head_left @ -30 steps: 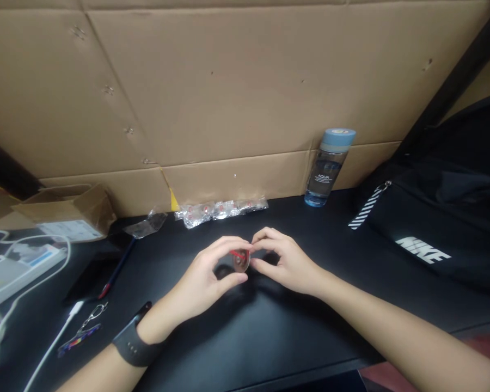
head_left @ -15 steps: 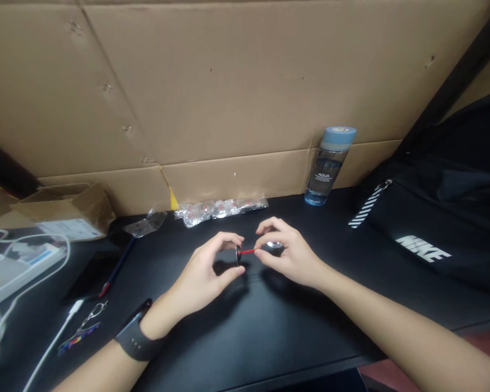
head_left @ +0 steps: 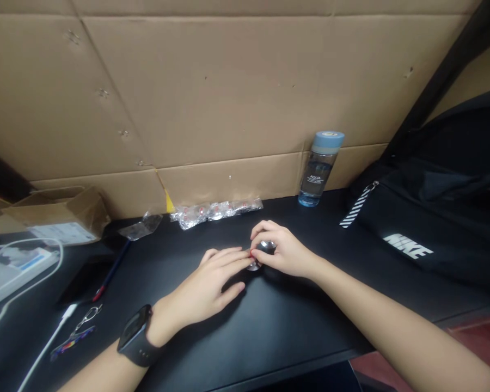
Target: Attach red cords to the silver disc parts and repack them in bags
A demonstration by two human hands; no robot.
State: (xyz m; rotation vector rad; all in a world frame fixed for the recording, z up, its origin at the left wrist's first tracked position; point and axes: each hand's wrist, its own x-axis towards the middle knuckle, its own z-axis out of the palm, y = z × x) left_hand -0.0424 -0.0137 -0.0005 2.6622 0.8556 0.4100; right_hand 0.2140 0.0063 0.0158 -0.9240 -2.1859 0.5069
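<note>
Near the middle of the black table (head_left: 228, 354), my right hand (head_left: 283, 251) pinches a small red piece (head_left: 251, 253) between thumb and fingers. Under it is a shiny silver disc (head_left: 253, 266), partly covered by the fingers. Another round silver part (head_left: 267, 245) shows between the thumb and forefinger of that hand. My left hand (head_left: 218, 277), palm down with fingers stretched out, touches the red piece with its fingertips. Its thumb is apart from the fingers.
Silver packets (head_left: 216, 211) in clear plastic lie by the cardboard wall (head_left: 228, 98). Beyond stands a water bottle (head_left: 318, 169); a black bag (head_left: 433, 218) is at right. An open box (head_left: 65, 215), a phone (head_left: 85, 277), a pen (head_left: 113, 269) and cables are at left.
The red piece and disc have turned from sideways to disc-down at the table. My left hand has let go of the disc's rim and straightened its fingers. The view has shifted slightly.
</note>
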